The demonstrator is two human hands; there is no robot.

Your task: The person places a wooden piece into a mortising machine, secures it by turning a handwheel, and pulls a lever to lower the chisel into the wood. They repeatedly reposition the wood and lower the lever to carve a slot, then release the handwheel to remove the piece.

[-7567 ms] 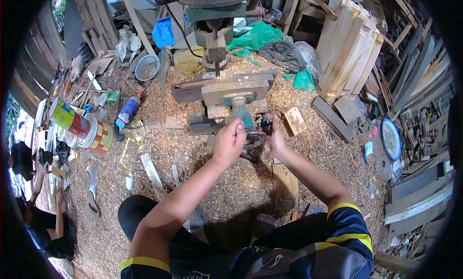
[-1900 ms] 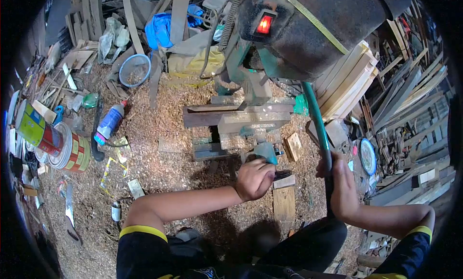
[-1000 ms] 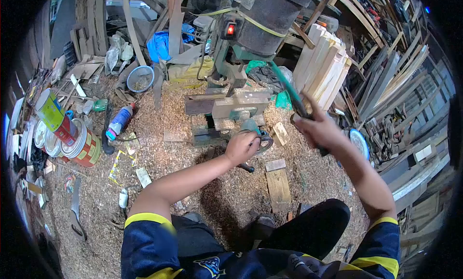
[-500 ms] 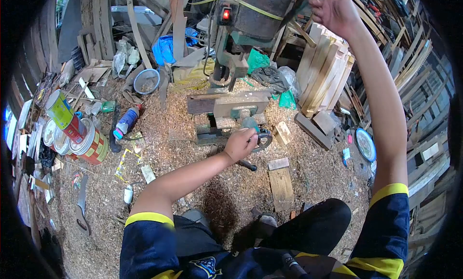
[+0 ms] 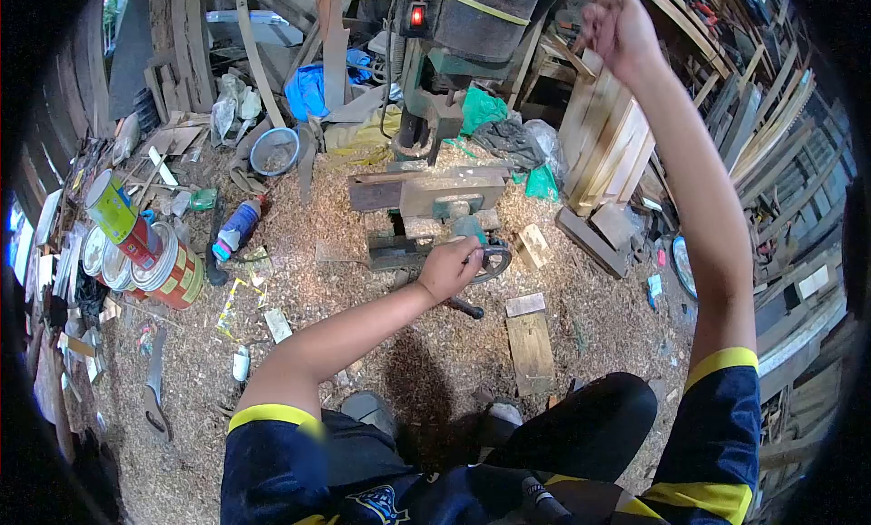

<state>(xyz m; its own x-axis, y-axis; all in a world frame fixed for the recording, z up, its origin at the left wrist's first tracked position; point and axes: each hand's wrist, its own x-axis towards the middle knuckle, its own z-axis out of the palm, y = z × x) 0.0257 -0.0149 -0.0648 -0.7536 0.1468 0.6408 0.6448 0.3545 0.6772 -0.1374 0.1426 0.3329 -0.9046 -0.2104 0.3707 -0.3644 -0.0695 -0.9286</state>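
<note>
My left hand [image 5: 452, 269] is closed round the rim of a black handwheel [image 5: 494, 263] on the front of the machine's vise. Clamped in that vise is a wooden block [image 5: 452, 196], dusted with chips. The machine's bit [image 5: 435, 153] stands just above and behind the block. My right hand [image 5: 619, 30] is raised at the top right, beside the machine's head [image 5: 490, 21], fingers curled; what they grip, if anything, is hard to see. A red switch [image 5: 417, 15] glows on the machine.
Wood chips cover the floor. A stack of cut timber [image 5: 603, 135] stands right of the machine; a small wood block [image 5: 533, 246] and a board [image 5: 530, 348] lie nearer. On the left are paint buckets [image 5: 172, 275], a blue bottle [image 5: 239, 227] and a handsaw [image 5: 154, 384].
My right hand has shifted slightly left and down, and the machine's head looks a little shifted in view. My left hand stays on the handwheel.
</note>
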